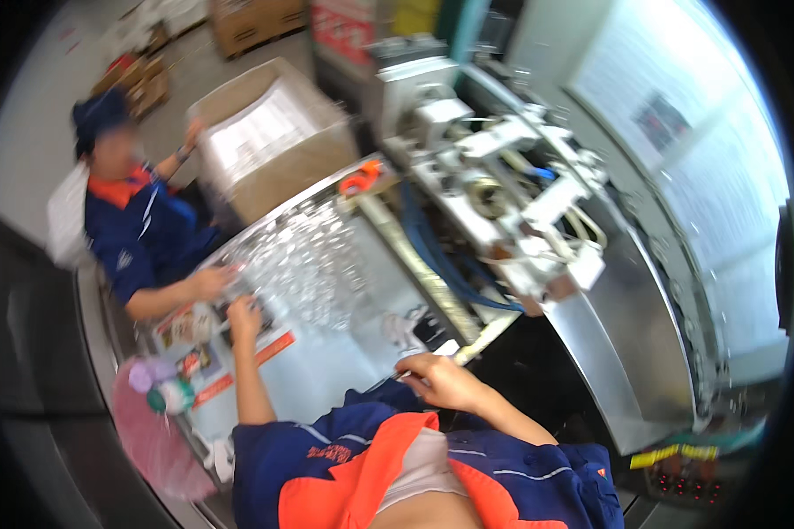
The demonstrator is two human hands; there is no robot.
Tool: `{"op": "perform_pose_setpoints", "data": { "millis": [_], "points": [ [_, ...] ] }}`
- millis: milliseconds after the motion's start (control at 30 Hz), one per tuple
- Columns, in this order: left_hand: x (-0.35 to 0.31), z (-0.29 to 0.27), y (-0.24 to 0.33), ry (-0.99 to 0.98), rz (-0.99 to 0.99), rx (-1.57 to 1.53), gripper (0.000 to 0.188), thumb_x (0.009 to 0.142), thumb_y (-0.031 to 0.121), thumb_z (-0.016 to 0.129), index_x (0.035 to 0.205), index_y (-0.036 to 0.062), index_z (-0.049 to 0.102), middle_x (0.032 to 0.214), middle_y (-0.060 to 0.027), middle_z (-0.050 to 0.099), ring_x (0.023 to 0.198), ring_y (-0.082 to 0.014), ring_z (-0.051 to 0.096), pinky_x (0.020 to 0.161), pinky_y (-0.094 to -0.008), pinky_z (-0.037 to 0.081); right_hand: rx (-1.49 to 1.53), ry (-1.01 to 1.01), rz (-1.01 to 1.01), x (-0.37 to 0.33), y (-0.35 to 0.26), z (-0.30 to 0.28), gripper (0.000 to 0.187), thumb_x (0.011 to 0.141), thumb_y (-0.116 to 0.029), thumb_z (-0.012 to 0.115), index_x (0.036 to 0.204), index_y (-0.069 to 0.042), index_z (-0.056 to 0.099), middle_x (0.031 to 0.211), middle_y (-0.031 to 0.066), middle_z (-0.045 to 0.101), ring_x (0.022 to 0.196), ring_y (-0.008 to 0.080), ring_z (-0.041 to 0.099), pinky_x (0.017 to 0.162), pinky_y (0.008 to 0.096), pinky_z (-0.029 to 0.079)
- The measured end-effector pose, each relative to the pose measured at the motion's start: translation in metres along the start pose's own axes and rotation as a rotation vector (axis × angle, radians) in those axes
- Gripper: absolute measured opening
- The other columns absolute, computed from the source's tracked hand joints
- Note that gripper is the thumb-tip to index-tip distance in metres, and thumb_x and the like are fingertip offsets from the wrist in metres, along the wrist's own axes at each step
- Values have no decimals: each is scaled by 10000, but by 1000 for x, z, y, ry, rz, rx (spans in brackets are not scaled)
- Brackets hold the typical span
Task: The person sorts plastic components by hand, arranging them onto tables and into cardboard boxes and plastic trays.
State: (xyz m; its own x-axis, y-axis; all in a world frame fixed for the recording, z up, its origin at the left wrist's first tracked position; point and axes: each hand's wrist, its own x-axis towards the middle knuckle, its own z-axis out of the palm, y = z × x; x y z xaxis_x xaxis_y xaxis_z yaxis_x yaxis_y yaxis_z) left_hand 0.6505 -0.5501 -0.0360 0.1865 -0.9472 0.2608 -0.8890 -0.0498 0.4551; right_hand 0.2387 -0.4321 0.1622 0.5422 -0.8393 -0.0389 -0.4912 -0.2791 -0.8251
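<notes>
My left hand (244, 319) reaches over the left part of the worktable, its fingers curled beside a small dark item (261, 316); blur hides what they grip. Close by is a co-worker's hand (210, 282). Near the front of my body, my right hand (441, 381) is closed in a pinch at the table's near edge. A thin pale bit shows at its fingertips, too small to name. Just beyond it lie small black and white pieces (428, 328). Many clear, shiny plastic pieces (313, 256) are spread over the grey worktable (326, 357).
A co-worker (146, 229) stands at the left beside a large cardboard box (295, 172) of white items. A white and metal machine (503, 181) with a steel chute (622, 335) takes up the right. An orange tape dispenser (360, 179) and a pink bag (154, 441) flank the table.
</notes>
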Motion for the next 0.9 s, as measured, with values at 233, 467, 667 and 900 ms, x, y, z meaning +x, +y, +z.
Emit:
{"op": "perform_pose_setpoints", "data": {
  "millis": [233, 467, 667, 900],
  "points": [
    [-8, -3, 44, 26, -21, 141, 234, 666, 26, 627, 896, -14, 622, 856, -223, 625, 864, -382, 600, 780, -418, 463, 162, 287, 65, -94, 13, -13, 165, 788, -26, 606, 943, 28, 594, 870, 199, 634, 811, 361, 620, 711, 394, 493],
    [-115, 91, 227, -1106, 342, 72, 270, 738, 268, 690, 618, 28, 664, 526, -84, 620, 500, -178, 623, 535, -314, 499, 681, 1078, 547, -263, 95, 48, 84, 861, -106, 608, 831, -27, 606, 657, 21, 635, 543, 31, 520, 481, 187, 392],
    [-270, 110, 387, -1358, 859, -365, 100, 797, 62, 663, 844, -16, 622, 676, -81, 648, 631, -138, 633, 591, -263, 497, 857, 1951, 655, -403, 94, 100, 78, 860, -116, 614, 852, -40, 601, 680, 20, 627, 521, 33, 477, 436, 183, 339],
    [-350, 92, 480, -1417, 1179, -359, 114, 759, 55, 665, 848, -3, 626, 691, -123, 638, 634, -197, 641, 597, -307, 508, -267, 2310, 1521, -564, 70, 172, 100, 787, -70, 619, 846, 5, 589, 670, 144, 613, 620, 303, 609, 615, 361, 471]
  ]
}}
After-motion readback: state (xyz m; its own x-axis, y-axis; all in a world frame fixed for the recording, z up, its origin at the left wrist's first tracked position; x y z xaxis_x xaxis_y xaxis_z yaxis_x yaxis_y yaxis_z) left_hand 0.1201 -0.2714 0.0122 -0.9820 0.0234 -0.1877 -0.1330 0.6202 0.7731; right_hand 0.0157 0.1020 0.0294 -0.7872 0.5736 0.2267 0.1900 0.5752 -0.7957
